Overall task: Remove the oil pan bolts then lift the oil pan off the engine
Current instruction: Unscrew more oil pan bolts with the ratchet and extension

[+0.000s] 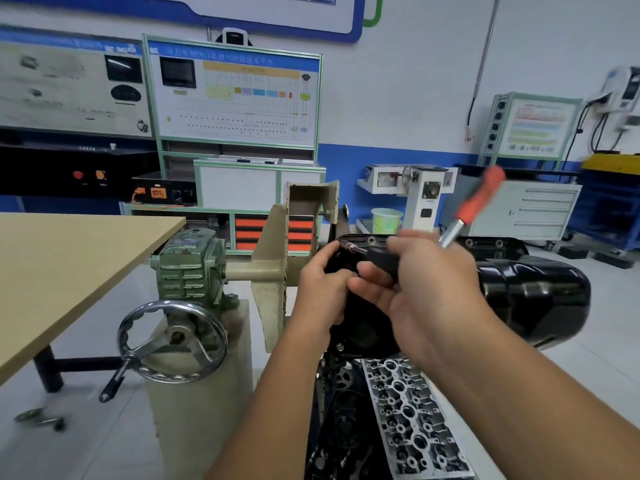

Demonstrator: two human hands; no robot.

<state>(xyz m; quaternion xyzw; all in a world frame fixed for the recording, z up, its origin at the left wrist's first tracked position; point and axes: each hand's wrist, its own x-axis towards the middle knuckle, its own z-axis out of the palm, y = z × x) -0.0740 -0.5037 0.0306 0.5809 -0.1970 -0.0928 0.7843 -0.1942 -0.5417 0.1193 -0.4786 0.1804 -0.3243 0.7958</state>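
Note:
A glossy black oil pan [533,292] sits on top of an engine [412,420] held in a stand, with bolt holes along its far flange [372,240]. My right hand [426,289] grips a ratchet wrench whose orange handle [479,199] sticks up to the right. A thin bolt or bit [353,247] pokes out to the left from the tool's black head. My left hand [322,289] pinches near that tip, fingers curled against the pan's near end. Both hands hide the pan's left part.
The stand's green gearbox [188,265] and chrome handwheel [173,341] are to the left, beside a tan tabletop [69,268]. Loose metal parts [41,419] lie on the floor. Training boards, a grey drawer cabinet [540,209] and a green cup [386,220] stand behind.

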